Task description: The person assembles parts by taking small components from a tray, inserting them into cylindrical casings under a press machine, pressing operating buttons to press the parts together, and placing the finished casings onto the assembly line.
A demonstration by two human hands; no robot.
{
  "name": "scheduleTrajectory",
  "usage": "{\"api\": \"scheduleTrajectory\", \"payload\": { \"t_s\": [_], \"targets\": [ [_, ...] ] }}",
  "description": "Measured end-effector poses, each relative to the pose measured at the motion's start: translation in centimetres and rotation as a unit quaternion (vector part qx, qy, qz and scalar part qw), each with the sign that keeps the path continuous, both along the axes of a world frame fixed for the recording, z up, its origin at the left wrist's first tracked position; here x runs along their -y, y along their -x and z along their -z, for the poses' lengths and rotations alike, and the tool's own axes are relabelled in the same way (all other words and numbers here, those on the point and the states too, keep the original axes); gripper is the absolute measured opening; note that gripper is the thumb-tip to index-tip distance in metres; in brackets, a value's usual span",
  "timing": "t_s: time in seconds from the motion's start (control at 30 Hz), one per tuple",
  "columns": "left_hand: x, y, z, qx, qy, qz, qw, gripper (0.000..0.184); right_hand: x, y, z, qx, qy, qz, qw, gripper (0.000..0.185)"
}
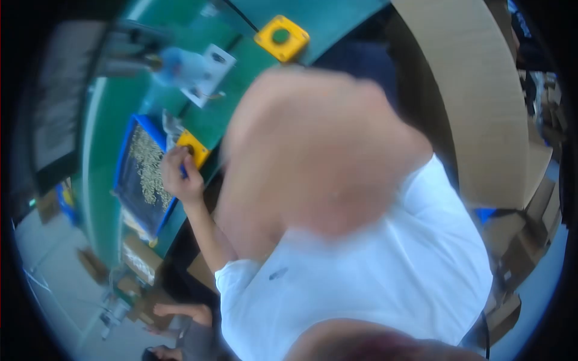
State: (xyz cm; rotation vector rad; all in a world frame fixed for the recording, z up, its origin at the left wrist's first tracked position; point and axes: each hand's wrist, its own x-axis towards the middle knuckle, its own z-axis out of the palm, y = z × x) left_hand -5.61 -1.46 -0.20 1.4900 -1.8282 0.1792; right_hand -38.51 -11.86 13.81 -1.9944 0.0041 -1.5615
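Note:
My left hand (pixel 182 174) is at the edge of the green work table, with its fingers curled and the thumb close to them. A small dark blue bit shows between the fingers, too unclear to name. Touching or just in front of the fingers is a yellow button box (pixel 195 147) with a dark button. Beside this hand lies a blue tray (pixel 124 141) of small pale pieces (pixel 147 162). My right hand (pixel 325 138) is raised very near the camera, smeared by motion, and covers the middle of the view. Its fingers cannot be made out.
A second yellow box with a green button (pixel 280 36) sits at the table's far edge (pixel 337 18). A white plate (pixel 211 75) stands by a blurred machine (pixel 144 57). Large cardboard (pixel 475 90) rises at the right. Another person (pixel 195 337) is at the lower left.

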Motion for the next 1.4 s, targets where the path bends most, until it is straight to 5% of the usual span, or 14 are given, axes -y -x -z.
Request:
{"api": "scheduleTrajectory", "payload": {
  "t_s": [0.07,0.37,0.57,0.83,0.9,0.93,1.13,1.23,1.27,1.3,1.33,1.37,1.4],
  "targets": [
    [-0.3,0.4,0.2,-0.006,0.009,-0.033,0.999,0.003,-3.5,-1.0,-1.0,0.051,-0.080,-0.247,0.964,0.017],
    [-1.4,-1.9,-0.4,0.027,0.043,-0.019,0.999,0.003,-5.6,-10.6,-3.4,0.148,-0.151,-0.401,0.891,0.017],
    [-0.4,-1.6,1.6,-0.100,0.045,0.019,0.994,0.005,-3.9,-3.8,-0.7,0.095,-0.205,-0.344,0.912,0.016],
    [-0.8,-1.6,1.6,-0.073,0.056,0.010,0.996,0.006,-3.1,0.0,0.4,0.112,-0.203,-0.434,0.871,0.016],
    [0.0,-1.0,0.2,-0.085,0.050,0.006,0.995,0.006,-2.0,6.5,0.8,0.096,-0.190,-0.402,0.891,0.016],
    [0.1,-0.8,0.1,-0.094,0.061,0.022,0.993,0.006,-3.6,-0.1,-0.3,0.087,-0.182,-0.386,0.900,0.016],
    [0.1,1.3,-0.6,-0.236,-0.059,-0.066,0.968,0.007,-6.0,3.0,-2.0,0.068,-0.137,-0.355,0.922,0.016],
    [0.2,-0.9,1.3,-0.244,-0.008,-0.066,0.968,0.007,0.6,1.7,2.3,0.082,-0.015,-0.466,0.881,0.016],
    [0.7,-1.0,0.7,-0.251,0.011,-0.068,0.966,0.007,-0.4,3.0,3.5,0.081,-0.174,-0.303,0.934,0.022],
    [1.8,-0.2,-1.0,-0.243,0.025,-0.067,0.968,0.007,2.0,3.4,6.0,0.023,-0.182,-0.134,0.974,0.024],
    [2.9,0.8,-3.8,-0.173,0.036,-0.072,0.982,0.007,3.8,2.1,8.5,-0.004,-0.215,0.050,0.975,0.025],
    [3.8,2.1,-6.6,-0.104,0.042,-0.077,0.991,0.008,5.3,1.6,10.8,-0.017,-0.271,0.110,0.956,0.024],
    [4.9,3.3,-9.5,-0.117,0.008,-0.066,0.991,0.013,6.7,1.1,11.6,-0.059,-0.193,0.198,0.959,0.024]
  ]
}}
